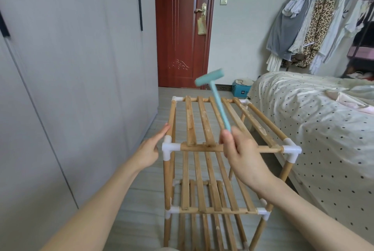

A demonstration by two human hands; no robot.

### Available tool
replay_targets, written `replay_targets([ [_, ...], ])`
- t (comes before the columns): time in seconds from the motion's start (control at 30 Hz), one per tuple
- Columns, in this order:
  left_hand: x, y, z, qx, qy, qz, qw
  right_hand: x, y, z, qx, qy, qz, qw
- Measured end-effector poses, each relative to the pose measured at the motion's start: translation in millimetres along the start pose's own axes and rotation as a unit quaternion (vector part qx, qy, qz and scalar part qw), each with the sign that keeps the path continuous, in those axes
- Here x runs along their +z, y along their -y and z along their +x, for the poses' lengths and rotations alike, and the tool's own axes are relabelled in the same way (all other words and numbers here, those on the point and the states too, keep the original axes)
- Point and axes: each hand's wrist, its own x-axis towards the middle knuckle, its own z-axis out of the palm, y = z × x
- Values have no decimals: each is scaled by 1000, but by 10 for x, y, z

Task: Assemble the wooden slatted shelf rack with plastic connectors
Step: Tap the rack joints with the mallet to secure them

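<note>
While the right hand (240, 149) grips a mallet (214, 92), the slatted rack (204, 147) stands upright

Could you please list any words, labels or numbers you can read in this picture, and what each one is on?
None can be read.
Blue box by the bed: a white label, too blurred to read.
Tag hanging from the door handle: no legible text.

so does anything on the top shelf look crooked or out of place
Yes. On the top shelf, the two left slats overshoot the near rail, ends resting on top of it, and lie unevenly spaced. The right hand holds a plastic mallet above.
</note>
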Motion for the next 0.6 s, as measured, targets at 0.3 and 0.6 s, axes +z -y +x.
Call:
replay_targets([
  [0.3,-157,-388,30,-37,-69,-19,997,-570,-203,-88,78,-9,-84,993],
  [0.6,691,-1417,352,107,-17,197,974,-1627,-485,-527,221,-119,-189,949],
])
